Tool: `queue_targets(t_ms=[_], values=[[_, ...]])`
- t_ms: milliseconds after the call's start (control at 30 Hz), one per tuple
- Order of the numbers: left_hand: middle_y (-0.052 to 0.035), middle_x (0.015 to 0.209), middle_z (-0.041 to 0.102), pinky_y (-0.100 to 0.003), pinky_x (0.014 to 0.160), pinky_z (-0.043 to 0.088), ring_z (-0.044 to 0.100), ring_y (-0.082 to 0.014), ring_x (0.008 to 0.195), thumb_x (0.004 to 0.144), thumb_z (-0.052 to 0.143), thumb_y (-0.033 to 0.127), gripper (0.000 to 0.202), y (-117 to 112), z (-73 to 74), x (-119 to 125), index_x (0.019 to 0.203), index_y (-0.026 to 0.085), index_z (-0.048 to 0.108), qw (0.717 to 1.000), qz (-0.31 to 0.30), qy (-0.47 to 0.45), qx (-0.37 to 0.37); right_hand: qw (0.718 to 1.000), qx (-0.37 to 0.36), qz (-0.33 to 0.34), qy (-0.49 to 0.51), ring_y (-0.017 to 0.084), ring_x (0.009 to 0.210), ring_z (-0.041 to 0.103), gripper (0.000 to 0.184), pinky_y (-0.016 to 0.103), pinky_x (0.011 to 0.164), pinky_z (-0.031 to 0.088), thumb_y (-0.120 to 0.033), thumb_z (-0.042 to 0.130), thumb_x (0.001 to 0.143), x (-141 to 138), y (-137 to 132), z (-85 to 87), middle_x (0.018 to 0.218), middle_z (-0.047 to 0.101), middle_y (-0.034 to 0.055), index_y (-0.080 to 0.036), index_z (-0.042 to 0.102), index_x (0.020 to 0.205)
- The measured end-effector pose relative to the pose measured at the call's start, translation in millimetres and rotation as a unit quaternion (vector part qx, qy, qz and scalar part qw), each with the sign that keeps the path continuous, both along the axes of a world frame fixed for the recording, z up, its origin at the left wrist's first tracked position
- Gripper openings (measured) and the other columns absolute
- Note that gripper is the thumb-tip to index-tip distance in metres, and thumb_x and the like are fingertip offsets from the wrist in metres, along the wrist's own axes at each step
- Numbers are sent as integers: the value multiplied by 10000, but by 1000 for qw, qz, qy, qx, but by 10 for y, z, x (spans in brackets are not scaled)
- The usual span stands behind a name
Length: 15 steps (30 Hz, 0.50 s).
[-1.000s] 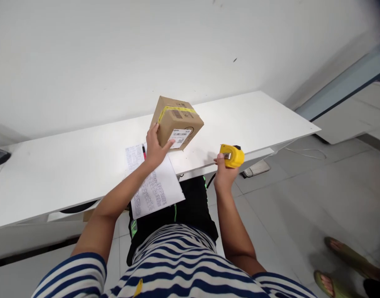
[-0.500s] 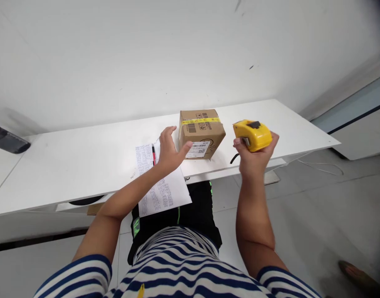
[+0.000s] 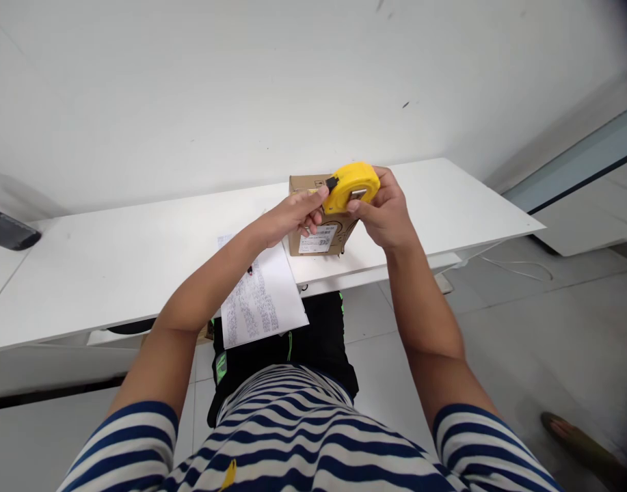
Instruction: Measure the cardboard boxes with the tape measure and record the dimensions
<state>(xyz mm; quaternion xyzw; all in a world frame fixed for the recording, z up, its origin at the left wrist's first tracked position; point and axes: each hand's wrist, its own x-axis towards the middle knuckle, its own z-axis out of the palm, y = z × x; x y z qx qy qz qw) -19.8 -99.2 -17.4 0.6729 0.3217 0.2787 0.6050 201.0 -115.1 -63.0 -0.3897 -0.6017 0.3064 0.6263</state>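
A yellow tape measure (image 3: pixel 350 186) is held up in my right hand (image 3: pixel 383 213), just in front of a small cardboard box (image 3: pixel 318 236) that stands on the white table (image 3: pixel 113 253). My left hand (image 3: pixel 292 217) has come up to the tape measure's left end and pinches at its black tip. The box carries a white label on its near face and is partly hidden behind both hands. A printed sheet of paper (image 3: pixel 259 304) lies left of the box and hangs over the table's front edge.
A red pen (image 3: pixel 250 270) lies on the paper, mostly hidden by my left arm. A dark object (image 3: pixel 8 232) sits at the table's far left. Another person's foot in a sandal (image 3: pixel 574 437) is on the tiled floor at lower right. A white wall backs the table.
My right hand brought the tape measure left and up in front of the box. My left hand left the box's side and rose to meet the tape measure's tip.
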Motion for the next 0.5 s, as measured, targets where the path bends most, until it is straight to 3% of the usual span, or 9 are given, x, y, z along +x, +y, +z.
queue_targets(t_ms=[133,333,433,500], values=[[-83,842,688,-341,637,482,624,-154,670,866,590,838,626,8,49,12,897,216,653,999,-16,42,-7,1000,-4,1,12,179,861,703,880,339,675,648,-814,865,604,-5,17,-133,1050,683,-1,-308,556,1253],[0,690,537,-270,585,416,512,-92,598,864,681,773,582,-10,29,53,803,200,599,999,-22,23,-31,996,8,60,61,183,859,700,726,311,637,631,-697,907,671,-34,2,-285,1086,685,0,-378,561,1224],[42,639,432,-254,587,382,407,-63,558,870,770,653,534,62,91,-25,718,198,536,999,28,-2,-20,996,10,51,78,216,929,714,714,333,640,626,-657,925,672,121,51,-323,1152,696,17,-402,582,1244],[38,639,439,-263,602,384,401,-67,559,901,775,566,484,195,144,-140,704,201,526,996,85,0,-4,996,10,19,83,225,946,707,691,346,641,614,-644,929,667,334,110,-333,1181,700,18,-419,602,1234]])
